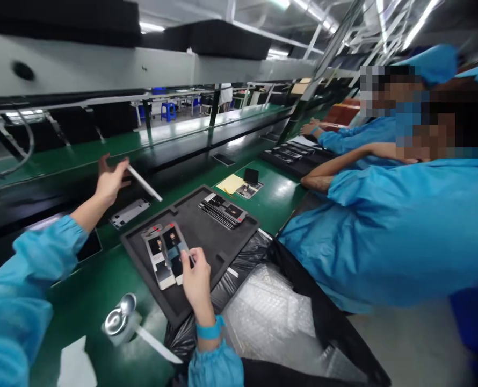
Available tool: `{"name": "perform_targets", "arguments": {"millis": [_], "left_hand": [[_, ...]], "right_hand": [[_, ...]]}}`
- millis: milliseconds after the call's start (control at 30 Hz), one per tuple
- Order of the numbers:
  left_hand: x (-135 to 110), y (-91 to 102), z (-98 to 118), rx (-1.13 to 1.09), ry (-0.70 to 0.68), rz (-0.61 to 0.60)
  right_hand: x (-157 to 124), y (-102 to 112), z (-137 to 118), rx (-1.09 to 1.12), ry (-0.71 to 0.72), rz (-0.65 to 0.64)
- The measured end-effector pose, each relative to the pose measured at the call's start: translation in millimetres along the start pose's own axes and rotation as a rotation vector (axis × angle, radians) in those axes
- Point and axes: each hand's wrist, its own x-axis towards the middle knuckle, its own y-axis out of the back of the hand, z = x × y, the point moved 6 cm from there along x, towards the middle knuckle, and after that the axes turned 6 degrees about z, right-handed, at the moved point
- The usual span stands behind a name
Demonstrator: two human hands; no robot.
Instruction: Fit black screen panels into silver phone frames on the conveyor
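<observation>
My left hand (110,184) is raised over the far side of the bench, its fingers closed on the end of a thin silver phone panel (145,184), seen nearly edge-on. My right hand (196,273) pinches the edge of a dark phone panel (174,248) with a red mark at its top. That panel leans over a second phone panel (157,258) on the left part of a black foam tray (198,228). A stack of similar panels (223,208) lies at the tray's far right. Another silver panel (130,213) rests on the conveyor beneath my left hand.
A metal-topped dispenser (118,321) and white paper (77,363) are at the near left. Bubble wrap (271,312) in black plastic lies at the tray's near side. Yellow paper (231,184) lies beyond. Two co-workers in blue smocks (392,231) sit to the right.
</observation>
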Motion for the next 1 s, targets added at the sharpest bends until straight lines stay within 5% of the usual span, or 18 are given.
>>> {"name": "perform_targets", "arguments": {"millis": [133,233,433,600,733,833,1000], "left_hand": [[-62,78.7,32,-0.162,0.076,0.108],[-117,115.2,40,-0.322,0.177,0.068],[-213,142.8,58,-0.536,0.291,-0.395],[-267,167.1,72,-0.628,0.344,-0.712],[-285,194.9,68,-0.579,0.473,-0.9],[-277,223.2,59,-0.472,0.471,-0.84],[-261,259.2,46,-0.2,0.246,-0.698]], "right_hand": [[8,12,3,0.109,-0.07,0.146],[12,22,0,0.164,-0.077,0.212],[-29,50,-45,0.344,-0.099,0.399],[-117,28,-122,0.438,-0.029,0.255],[-162,-12,-163,0.401,0.048,0.129],[-171,-34,-186,0.417,0.162,0.029],[-170,-58,-238,0.326,0.466,-0.181]]}}
